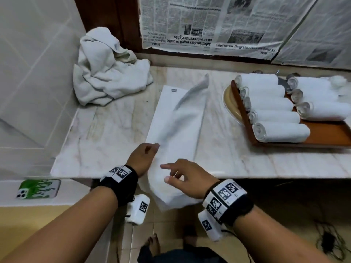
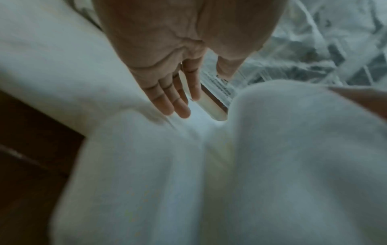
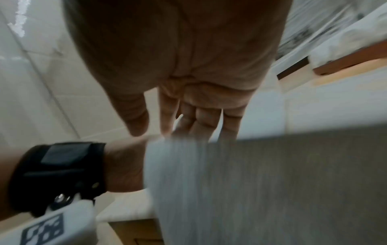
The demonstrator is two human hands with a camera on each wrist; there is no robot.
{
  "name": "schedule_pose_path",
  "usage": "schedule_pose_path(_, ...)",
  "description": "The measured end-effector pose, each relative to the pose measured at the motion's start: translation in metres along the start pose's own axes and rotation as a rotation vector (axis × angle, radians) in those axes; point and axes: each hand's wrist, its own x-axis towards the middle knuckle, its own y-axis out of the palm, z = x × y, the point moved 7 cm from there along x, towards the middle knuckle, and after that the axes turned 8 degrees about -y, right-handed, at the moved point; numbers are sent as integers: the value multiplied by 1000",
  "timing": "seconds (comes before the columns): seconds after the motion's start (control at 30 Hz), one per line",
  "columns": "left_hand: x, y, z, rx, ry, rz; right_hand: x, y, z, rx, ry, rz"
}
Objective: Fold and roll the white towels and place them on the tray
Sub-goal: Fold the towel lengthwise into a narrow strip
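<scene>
A person's left hand and right hand, fingers loosely extended and gripping nothing, rest on a long folded white towel draped over the pale marble table's near edge, left of a brown wooden tray of rolled white towels.

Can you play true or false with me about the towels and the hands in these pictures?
1. Rolled towels lie on the tray. True.
2. The flat towel is fully on the counter. False: its near end hangs over the front edge.
3. The left hand grips a rolled towel. False: its fingers are straight, on the flat towel.
4. A crumpled towel sits in the far left corner. True.
5. The tray is empty. False: eight rolls show on it.
6. The right hand is over the flat towel's near end. True.
</scene>
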Motion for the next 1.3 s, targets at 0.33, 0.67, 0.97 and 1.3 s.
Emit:
schedule_pose_path(0.33,18,3,5,299,-134,-70,99,-119,-129,-390,196,-205)
schedule_pose_path(0.67,23,11,5,331,-300,-114,252,-185,-144,-746,-37,298)
schedule_pose_path(0.97,9,6,5,207,-371,-166,294,-181,-155,-186,260,399)
schedule_pose_path(1.3,6,8,3,188,-410,-239,299,-170,-126,-393,-124,433)
